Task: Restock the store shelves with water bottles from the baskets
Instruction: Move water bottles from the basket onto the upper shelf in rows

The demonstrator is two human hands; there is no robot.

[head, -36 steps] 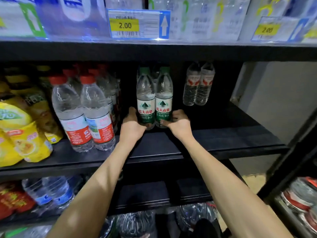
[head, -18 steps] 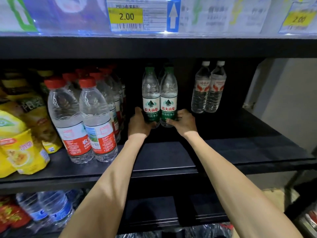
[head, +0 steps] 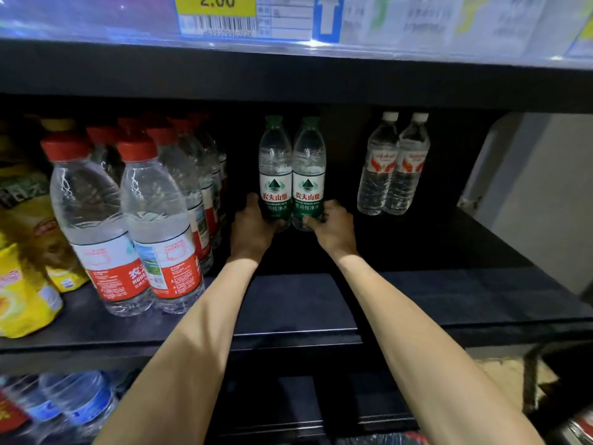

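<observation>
Both grips curl round the green-capped bottles (head: 275,175), left hand (head: 253,228) and right hand (head: 334,229) one each, at twelve o'clock deep on the shelf (head: 295,303); I judge the lane mostly unfilled.

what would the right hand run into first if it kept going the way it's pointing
The right hand grips the right green-capped bottle, so that comes first. Behind it the shelf is dark; whether more bottles stand there cannot be told.
</observation>
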